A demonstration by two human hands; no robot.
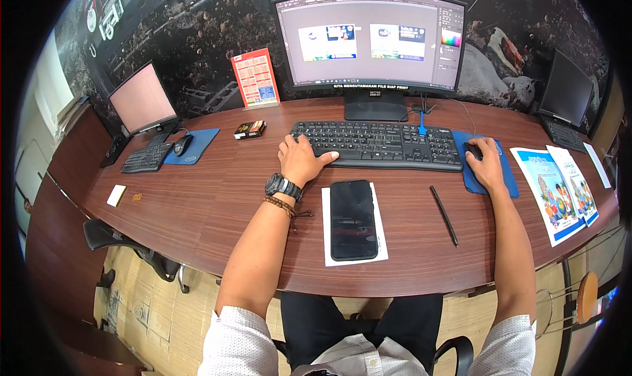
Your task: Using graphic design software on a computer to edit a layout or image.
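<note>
My left hand [301, 162] rests at the left end of a black keyboard [375, 144], fingers apart on the keys and thumb stretched along the front edge. On that wrist are a black watch [284, 187] and a beaded bracelet. My right hand [488, 168] is curled over a black mouse [473, 151] on a blue mouse pad [507, 180]. A black smartphone [353, 221] lies on a white paper [327, 244] between my forearms, with a thin black pencil or stylus [444, 215] to its right. Behind the keyboard, a large curved monitor [368, 74] shows two colourful layouts in a design program.
At left stand another monitor [143, 98], keyboard [147, 157] and mouse [182, 145]. A red-and-white calendar [255, 78] and small dark box [250, 130] sit left of centre. Illustrated booklets [552, 193] lie at right, near a dark screen [566, 87]. The wooden desk [178, 218] curves around me.
</note>
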